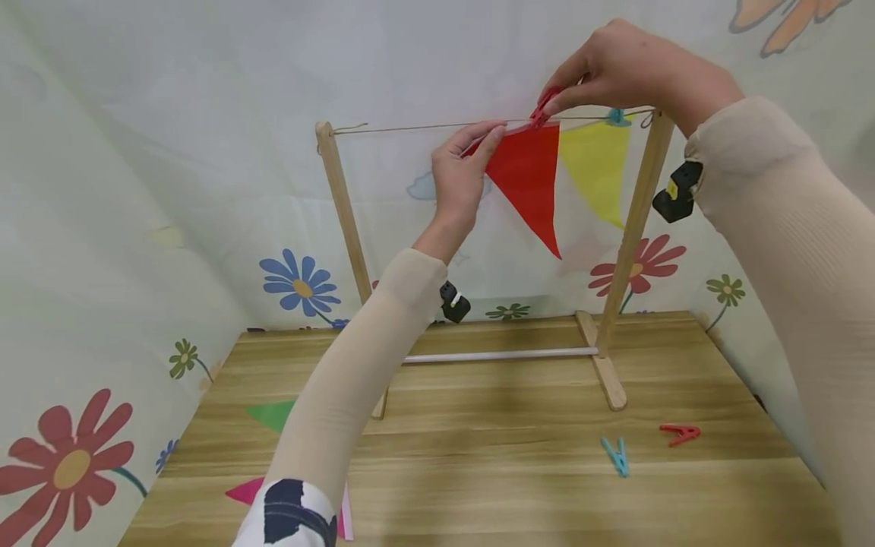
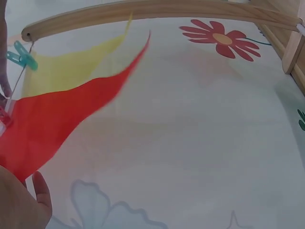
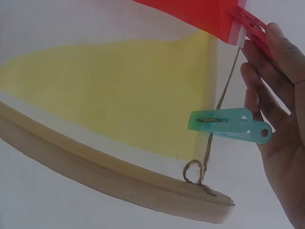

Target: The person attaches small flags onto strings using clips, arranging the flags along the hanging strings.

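My left hand [image 1: 459,178] pinches the upper left corner of a red triangular pennant [image 1: 529,171] at the string [image 1: 403,128]. At the pennant's top edge, my right hand [image 1: 625,68] holds a red clothespin [image 1: 540,110] between thumb and fingers. The right wrist view has this red clothespin [image 3: 250,24] over the pale top strip of the red pennant, against the string. To the right hangs a yellow pennant [image 1: 601,167], clipped by a teal clothespin [image 1: 617,117] near the post. The red pennant overlaps part of the yellow one in the left wrist view.
Two wooden posts [image 1: 636,228] carry the string, joined low down by a white rod [image 1: 506,355]. On the wooden table [image 1: 492,471] lie a blue clothespin [image 1: 617,457], another red clothespin [image 1: 680,434], a green pennant [image 1: 272,415] and a pink pennant [image 1: 244,491], partly behind my left arm.
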A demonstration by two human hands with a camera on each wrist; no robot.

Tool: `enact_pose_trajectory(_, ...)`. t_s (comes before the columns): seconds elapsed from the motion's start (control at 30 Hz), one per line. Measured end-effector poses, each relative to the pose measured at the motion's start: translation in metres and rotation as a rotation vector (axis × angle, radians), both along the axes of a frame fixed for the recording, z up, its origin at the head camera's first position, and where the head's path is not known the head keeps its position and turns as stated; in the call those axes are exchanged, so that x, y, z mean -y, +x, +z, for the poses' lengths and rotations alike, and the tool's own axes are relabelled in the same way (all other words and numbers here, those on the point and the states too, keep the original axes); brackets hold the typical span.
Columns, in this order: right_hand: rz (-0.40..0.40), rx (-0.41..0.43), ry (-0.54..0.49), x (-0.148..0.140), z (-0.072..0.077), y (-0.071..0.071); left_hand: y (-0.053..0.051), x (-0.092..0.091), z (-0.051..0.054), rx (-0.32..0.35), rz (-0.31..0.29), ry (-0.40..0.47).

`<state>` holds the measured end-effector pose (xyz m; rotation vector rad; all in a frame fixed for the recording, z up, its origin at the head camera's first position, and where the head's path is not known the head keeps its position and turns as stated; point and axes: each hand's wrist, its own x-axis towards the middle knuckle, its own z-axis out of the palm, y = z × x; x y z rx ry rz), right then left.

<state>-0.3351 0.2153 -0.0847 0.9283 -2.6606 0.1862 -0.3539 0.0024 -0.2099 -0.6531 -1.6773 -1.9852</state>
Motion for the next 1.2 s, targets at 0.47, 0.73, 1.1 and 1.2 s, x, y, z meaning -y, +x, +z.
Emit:
enact_pose_trajectory(0.47, -0.050, 0.046, -0.002, -0.005, -0.002, 0.002, -0.002, -0.005, 0.000, -0.012, -0.008, -0.008)
enact_pose_trajectory(0.73, -0.056, 0.064, 0.001, -0.005, -0.004, 0.002, 0.001, -0.002, -0.003, -0.010, -0.018, -0.012)
enact_pose_trajectory(1.1, 0.004, 0.028, 0.024, -0.002, -0.012, 0.015, 0.003, 0.007, -0.008, 0.004, -0.006, -0.035)
enact_pose_trajectory(1.2, 0.031, 0.020, 0.033, -0.001, -0.013, 0.019, 0.003, 0.011, -0.010, 0.004, -0.003, -0.036)
